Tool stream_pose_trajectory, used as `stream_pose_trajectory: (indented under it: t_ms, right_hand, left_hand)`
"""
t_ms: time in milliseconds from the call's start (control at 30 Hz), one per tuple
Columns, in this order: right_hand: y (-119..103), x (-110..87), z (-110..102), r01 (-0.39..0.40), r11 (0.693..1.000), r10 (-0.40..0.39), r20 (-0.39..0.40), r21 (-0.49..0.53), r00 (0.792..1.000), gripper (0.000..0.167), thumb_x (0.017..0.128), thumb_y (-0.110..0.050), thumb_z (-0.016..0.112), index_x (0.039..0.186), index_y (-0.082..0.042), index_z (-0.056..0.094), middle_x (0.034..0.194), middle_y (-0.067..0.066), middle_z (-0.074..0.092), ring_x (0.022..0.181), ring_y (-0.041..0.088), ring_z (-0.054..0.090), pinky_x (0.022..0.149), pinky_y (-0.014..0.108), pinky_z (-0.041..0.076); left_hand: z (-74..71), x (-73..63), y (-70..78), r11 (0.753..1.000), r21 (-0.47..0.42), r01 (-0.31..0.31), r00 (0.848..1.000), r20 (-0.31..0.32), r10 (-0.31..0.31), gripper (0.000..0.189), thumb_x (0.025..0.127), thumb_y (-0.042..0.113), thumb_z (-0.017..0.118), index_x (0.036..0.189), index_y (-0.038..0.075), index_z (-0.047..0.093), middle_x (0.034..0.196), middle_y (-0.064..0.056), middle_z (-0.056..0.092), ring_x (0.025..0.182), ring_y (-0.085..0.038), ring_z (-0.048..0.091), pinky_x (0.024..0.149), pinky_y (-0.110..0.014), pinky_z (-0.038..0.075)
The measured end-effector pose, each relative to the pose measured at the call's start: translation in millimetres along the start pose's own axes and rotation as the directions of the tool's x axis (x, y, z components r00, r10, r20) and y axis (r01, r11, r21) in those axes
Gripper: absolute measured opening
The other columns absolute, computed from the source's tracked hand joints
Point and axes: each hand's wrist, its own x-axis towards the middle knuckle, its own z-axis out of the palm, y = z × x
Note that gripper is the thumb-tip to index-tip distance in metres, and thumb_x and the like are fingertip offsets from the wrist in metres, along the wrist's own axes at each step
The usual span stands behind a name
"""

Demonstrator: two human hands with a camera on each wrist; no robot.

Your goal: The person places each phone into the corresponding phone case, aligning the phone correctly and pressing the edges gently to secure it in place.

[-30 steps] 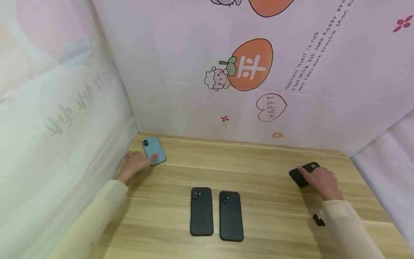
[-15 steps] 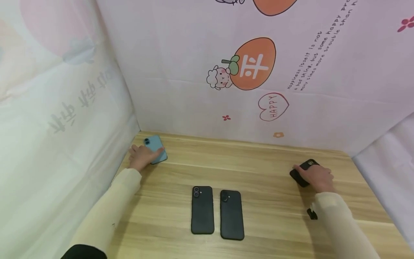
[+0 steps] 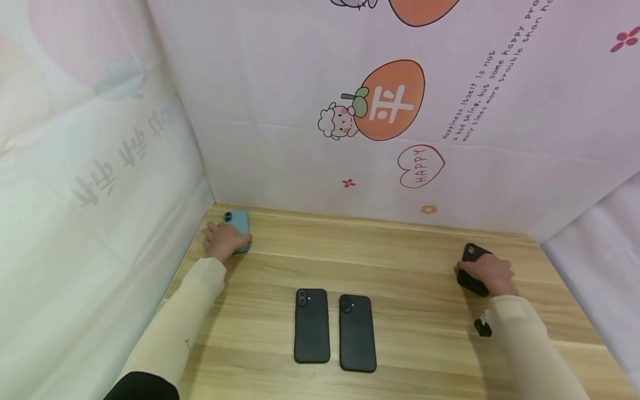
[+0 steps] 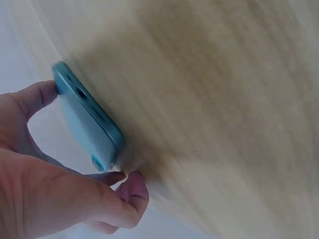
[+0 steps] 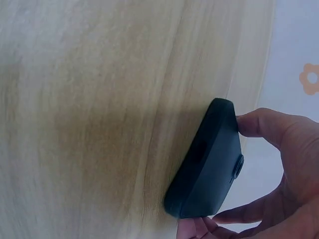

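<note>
At the table's far left corner, my left hand (image 3: 225,241) grips a light blue smartphone (image 3: 239,220) by its edges. In the left wrist view the thumb presses one long side of the blue smartphone (image 4: 82,119), and the fingers are at the other. On the right, my right hand (image 3: 492,273) holds a black smartphone (image 3: 470,283), back and camera facing up. The right wrist view has the thumb on one side of the black smartphone (image 5: 212,164) and fingertips on the opposite side. My palm covers part of each phone in the head view.
Two more black smartphones, a left one (image 3: 312,328) and a right one (image 3: 357,333), lie side by side at the middle front of the wooden table (image 3: 400,266). White printed cloth (image 3: 300,155) rises behind the table and along both sides. A dark rounded shape (image 3: 142,386) shows at the lower left.
The blue smartphone has turned straighter as my left hand moved over it. The black smartphone in my right hand has rotated, its camera end swinging left. The two middle phones stayed put.
</note>
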Motion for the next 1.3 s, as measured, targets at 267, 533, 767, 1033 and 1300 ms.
stream_pose_trajectory:
  t_ms: [267,533,767,1033,1300]
  right_hand:
    - [8,5.0,-3,0.055,0.998,-0.054,0.024,-0.024,0.998,0.106,0.091,-0.056,0.067,0.136,0.035,0.034,0.136,0.059,0.037,0.123,0.067,0.040,0.106,0.072,0.038]
    - [17,7.4,-3,0.143,0.989,-0.143,0.027,-0.022,0.989,0.102,0.089,-0.054,0.070,0.129,0.035,0.040,0.129,0.053,0.049,0.110,0.057,0.057,0.098,0.063,0.051]
    - [21,6.3,-1,0.161,0.987,-0.161,-0.026,0.019,0.987,0.097,0.088,-0.048,0.074,0.125,0.036,0.042,0.120,0.052,0.053,0.099,0.051,0.059,0.089,0.058,0.054]
    - [26,8.0,0,0.153,0.988,-0.153,-0.023,0.002,0.988,0.104,0.087,-0.052,0.076,0.127,0.037,0.040,0.123,0.053,0.051,0.106,0.056,0.060,0.094,0.061,0.054]
    - [30,5.3,-1,0.122,0.981,-0.126,0.013,0.149,0.992,0.109,0.089,-0.053,0.078,0.129,0.038,0.034,0.120,0.049,0.051,0.097,0.043,0.058,0.081,0.047,0.058]
  left_hand:
    - [-3.7,2.4,-0.1,1.000,-0.012,-0.029,0.999,0.016,0.029,0.066,0.095,0.037,0.066,0.121,-0.023,0.052,0.138,-0.045,0.027,0.129,-0.057,0.026,0.101,-0.067,0.040]
    - [-11.4,-4.9,2.8,1.000,0.016,-0.003,1.000,-0.006,0.003,0.070,0.085,0.030,0.072,0.126,-0.022,0.049,0.128,-0.041,0.038,0.117,-0.050,0.038,0.092,-0.061,0.046]
    - [-16.4,-13.6,5.9,1.000,0.021,-0.009,1.000,0.003,0.009,0.086,0.083,0.026,0.076,0.139,-0.023,0.033,0.130,-0.041,0.042,0.118,-0.051,0.044,0.101,-0.064,0.045]
    - [-18.4,-19.0,1.5,0.997,-0.067,-0.037,0.999,0.036,0.040,0.085,0.084,0.024,0.081,0.141,-0.022,0.037,0.132,-0.038,0.048,0.107,-0.041,0.051,0.092,-0.054,0.053]
    - [-17.5,-15.6,-0.1,0.996,-0.091,-0.014,0.999,0.051,0.019,0.087,0.090,0.028,0.081,0.146,-0.019,0.035,0.134,-0.037,0.052,0.113,-0.043,0.055,0.094,-0.054,0.052]
